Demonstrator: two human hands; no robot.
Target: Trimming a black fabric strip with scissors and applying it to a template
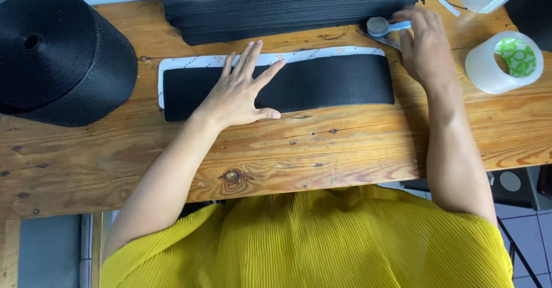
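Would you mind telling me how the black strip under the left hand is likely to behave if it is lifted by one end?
The black strip lies thin and flat on its white backing, so it would probably droop rather than stay stiff. It looks light for its length. The left hand presses it flat, so it may tend to shift or curl.

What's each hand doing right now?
Left hand: open, flat on the wide black fabric strip.
Right hand: fingers on the small light-blue-handled brush; grip cannot be told.

Wood bench (299, 156), knotty. On it: black webbing spool (60, 58) far left, black strip (322, 84) on white backing (172, 64) centre, black stack (287, 9) at back, two tape rolls (505, 62) right, blue brush (382, 27).
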